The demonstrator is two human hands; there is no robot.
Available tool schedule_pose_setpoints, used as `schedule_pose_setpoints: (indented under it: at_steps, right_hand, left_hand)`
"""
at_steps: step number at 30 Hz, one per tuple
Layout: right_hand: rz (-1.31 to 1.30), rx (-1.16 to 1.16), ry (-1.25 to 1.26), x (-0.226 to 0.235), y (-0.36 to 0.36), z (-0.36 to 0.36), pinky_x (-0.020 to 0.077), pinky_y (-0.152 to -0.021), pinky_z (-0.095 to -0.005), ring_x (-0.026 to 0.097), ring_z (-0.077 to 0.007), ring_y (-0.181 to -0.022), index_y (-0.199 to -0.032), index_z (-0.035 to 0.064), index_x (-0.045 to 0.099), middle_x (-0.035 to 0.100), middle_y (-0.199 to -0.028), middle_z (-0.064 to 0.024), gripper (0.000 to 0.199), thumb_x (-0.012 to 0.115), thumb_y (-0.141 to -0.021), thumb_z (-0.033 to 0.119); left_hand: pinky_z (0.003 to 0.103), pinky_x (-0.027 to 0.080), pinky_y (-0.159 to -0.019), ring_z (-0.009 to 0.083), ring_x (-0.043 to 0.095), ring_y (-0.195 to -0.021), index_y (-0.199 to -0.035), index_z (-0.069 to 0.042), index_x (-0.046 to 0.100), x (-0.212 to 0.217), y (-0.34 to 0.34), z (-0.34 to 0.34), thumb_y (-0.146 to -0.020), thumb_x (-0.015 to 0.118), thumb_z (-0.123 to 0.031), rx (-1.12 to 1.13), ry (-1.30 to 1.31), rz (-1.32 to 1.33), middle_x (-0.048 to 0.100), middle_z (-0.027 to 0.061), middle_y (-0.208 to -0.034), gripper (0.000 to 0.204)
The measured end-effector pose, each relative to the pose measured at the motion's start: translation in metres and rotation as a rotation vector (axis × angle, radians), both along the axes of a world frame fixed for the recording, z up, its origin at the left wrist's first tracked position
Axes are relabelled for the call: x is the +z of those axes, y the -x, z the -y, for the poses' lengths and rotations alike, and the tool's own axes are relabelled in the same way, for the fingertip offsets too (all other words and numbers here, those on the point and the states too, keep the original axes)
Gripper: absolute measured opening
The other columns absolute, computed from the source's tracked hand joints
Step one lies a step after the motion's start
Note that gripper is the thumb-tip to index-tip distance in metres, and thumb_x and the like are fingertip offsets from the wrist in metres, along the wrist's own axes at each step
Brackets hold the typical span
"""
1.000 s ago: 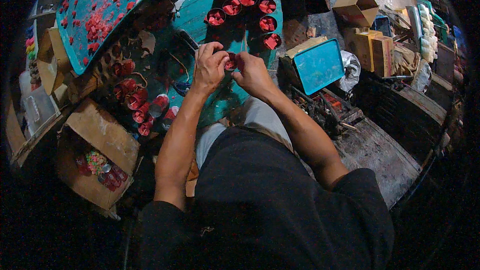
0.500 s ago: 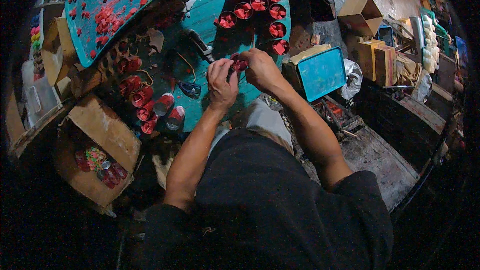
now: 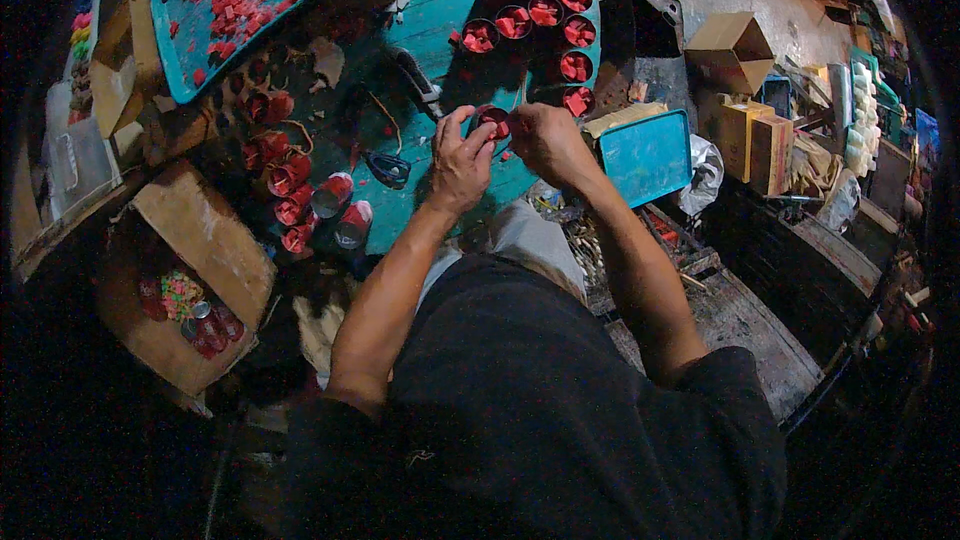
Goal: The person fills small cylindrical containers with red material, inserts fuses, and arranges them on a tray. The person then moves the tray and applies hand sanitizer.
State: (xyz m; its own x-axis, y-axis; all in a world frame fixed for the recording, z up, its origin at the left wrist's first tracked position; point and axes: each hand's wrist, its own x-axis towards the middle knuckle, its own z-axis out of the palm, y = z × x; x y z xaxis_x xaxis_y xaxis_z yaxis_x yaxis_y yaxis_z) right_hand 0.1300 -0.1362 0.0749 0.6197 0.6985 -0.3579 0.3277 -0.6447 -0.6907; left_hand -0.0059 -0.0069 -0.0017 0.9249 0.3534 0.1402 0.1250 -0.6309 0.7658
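Both hands meet over the near edge of the teal worktable (image 3: 440, 20); left hand (image 3: 458, 162) and right hand (image 3: 540, 138) pinch one small round cup (image 3: 492, 122) between them, dark rim, red bits inside; fingers of both hands curl closed around its rim, left thumb on the near side; whether the cup rests on the table or is lifted just off it cannot be told.

The cup looks light and thin-walled, probably stiff enough to pinch but easy to dent or tip; red filling sits loose near the top, so it likely spills if tilted; best hold is at the side wall, opposite points, kept upright; not slippery by the look of it, judgement only.

Toward the far right corner of the table stands a cluster of filled cups (image 3: 545, 10), same kind, close together, well apart from the hands; along the left edge lie tipped red cups (image 3: 290, 180) in a heap, some on their sides; scissors (image 3: 388, 168) lie flat just left of the left hand; a teal tray with red scraps (image 3: 250, 0) sits tilted over the far left corner.

Off the table: an open cardboard box (image 3: 190, 270) at lower left with coloured bits inside; a blue bin (image 3: 648, 155) just beside the right forearm; brown boxes (image 3: 755, 130) further right.
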Motion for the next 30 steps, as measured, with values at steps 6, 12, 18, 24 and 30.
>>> schedule_pose_setpoints:
  at_steps: [6,12,18,24,30]
  right_hand:
    - [-0.027,-0.071,-0.113,-0.006,0.021,0.013,0.0515,-0.064,-0.038,0.065,-0.0248,-0.067,-0.093,-0.0014,0.065,0.067,-0.078,-0.014,0.025,0.083,-0.079,0.009]
    - [-0.075,-0.288,-0.205,-0.012,0.045,-0.005,0.0535,-0.067,-0.0301,0.067,-0.0155,-0.073,-0.101,-0.0033,0.067,0.072,-0.083,-0.0132,0.032,0.087,-0.08,0.01]
    - [0.218,-0.225,-0.1,-0.01,0.045,0.001,0.0548,-0.071,-0.0373,0.069,-0.0271,-0.078,-0.104,-0.0013,0.068,0.069,-0.091,-0.0167,0.031,0.084,-0.079,0.006]
    - [0.178,-0.148,-0.248,-0.005,0.04,0.008,0.0521,-0.076,-0.045,0.064,-0.0362,-0.085,-0.11,0.0013,0.067,0.064,-0.095,-0.017,0.032,0.074,-0.079,0.001]
    - [0.083,-0.12,-0.337,-0.004,0.03,-0.004,0.0525,-0.076,-0.0471,0.065,-0.0399,-0.089,-0.111,0.0006,0.066,0.064,-0.098,-0.0195,0.033,0.069,-0.078,-0.001]
  left_hand:
    - [0.045,0.047,-0.105,0.0379,0.058,-0.122,-0.125,-0.002,0.065,0.012,0.002,-0.005,-0.086,0.067,0.0,0.041,0.258,-0.116,0.06,0.0171,-0.132,0.039]
    - [0.044,0.045,-0.108,0.0382,0.057,-0.125,-0.14,-0.006,0.056,0.014,-0.014,-0.054,-0.081,0.069,0.001,-0.225,0.158,-0.06,0.059,0.0171,-0.138,0.061]
    - [0.044,0.047,-0.107,0.0356,0.059,-0.124,-0.148,-0.01,0.048,0.001,-0.01,-0.06,-0.075,0.08,-0.006,-0.306,0.198,-0.124,0.06,0.0159,-0.139,0.08]
    - [0.042,0.049,-0.105,0.0341,0.061,-0.121,-0.146,-0.009,0.05,0.005,0.0,-0.036,-0.074,0.084,-0.01,-0.122,0.416,-0.139,0.061,0.0157,-0.136,0.079]
    - [0.044,0.049,-0.105,0.035,0.061,-0.122,-0.139,-0.008,0.055,-0.001,-0.002,-0.033,-0.075,0.084,-0.012,-0.13,0.241,-0.012,0.062,0.0146,-0.136,0.07]
